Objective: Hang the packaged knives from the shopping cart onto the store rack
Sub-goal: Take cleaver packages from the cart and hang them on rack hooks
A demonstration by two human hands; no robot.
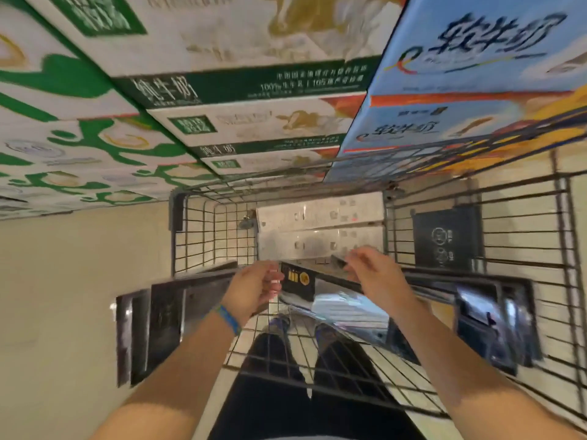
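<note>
Blurrily, right hand pinches the packaged knife — black, yellow-marked.

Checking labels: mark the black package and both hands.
black package (297, 281): head view, printed front face.
left hand (254, 289): head view, back of the hand.
right hand (378, 276): head view, back of the hand.

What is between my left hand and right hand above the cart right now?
A black knife package, in the head view. The right hand pinches its top edge; blur hides whether the left hand grips it.
</note>
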